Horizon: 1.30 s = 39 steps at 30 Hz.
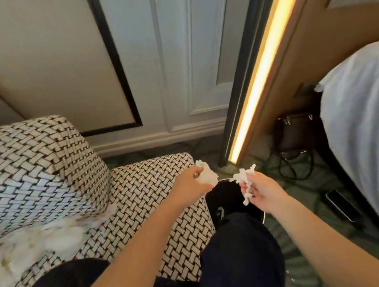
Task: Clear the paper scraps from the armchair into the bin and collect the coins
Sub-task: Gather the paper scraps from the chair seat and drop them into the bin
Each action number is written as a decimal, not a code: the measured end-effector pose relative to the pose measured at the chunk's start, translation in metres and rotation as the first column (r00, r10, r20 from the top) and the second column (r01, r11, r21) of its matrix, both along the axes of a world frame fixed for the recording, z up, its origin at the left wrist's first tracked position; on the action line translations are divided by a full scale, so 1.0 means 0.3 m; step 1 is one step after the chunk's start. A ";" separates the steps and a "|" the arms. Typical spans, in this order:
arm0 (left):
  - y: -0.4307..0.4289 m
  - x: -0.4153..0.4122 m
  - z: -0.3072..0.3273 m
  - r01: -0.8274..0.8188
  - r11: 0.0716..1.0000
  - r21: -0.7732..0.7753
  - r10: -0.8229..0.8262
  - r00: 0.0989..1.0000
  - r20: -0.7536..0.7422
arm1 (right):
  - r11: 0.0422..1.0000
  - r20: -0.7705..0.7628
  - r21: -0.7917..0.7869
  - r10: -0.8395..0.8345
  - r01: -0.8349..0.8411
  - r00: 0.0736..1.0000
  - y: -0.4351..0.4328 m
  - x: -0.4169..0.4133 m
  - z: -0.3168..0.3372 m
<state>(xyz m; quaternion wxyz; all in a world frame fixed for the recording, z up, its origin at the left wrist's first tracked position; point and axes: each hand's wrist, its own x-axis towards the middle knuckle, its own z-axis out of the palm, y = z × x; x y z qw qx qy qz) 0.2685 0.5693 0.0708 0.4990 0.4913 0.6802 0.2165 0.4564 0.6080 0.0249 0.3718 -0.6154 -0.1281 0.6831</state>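
Beside the bed [366,114], paper scraps [43,243] litter the armchair [142,194]

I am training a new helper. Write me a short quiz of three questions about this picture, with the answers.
1. True or false: the left hand and the right hand both hold paper scraps.
2. Where does the bin stand? A) on a table B) on the floor beside the armchair C) on a shelf
3. Fill in: a pile of loose scraps lies on the armchair's ____.
Key: 1 true; 2 B; 3 seat.
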 end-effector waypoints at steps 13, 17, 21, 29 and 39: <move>0.056 0.092 -0.079 0.067 0.962 -0.265 -0.015 0.981 0.195 | 0.990 -0.049 -0.144 -0.021 0.013 0.999 0.033 0.052 -0.173; 0.031 0.073 -0.072 0.069 0.959 -0.274 -0.021 0.984 0.175 | 0.993 -0.062 -0.111 0.035 -0.042 0.997 0.036 0.064 -0.160; 0.001 0.057 -0.056 0.031 0.967 -0.252 0.006 0.989 0.145 | 0.996 -0.069 -0.062 0.058 -0.062 0.996 0.023 0.068 -0.120; -0.089 -0.002 0.059 -0.047 0.989 -0.142 0.070 0.985 0.160 | 0.979 0.004 0.107 0.172 -0.171 0.985 -0.027 -0.025 0.098; -0.435 -0.320 0.270 -0.317 0.941 0.121 0.285 0.931 0.226 | 0.705 0.289 0.402 0.508 -0.585 0.811 -0.283 -0.464 0.420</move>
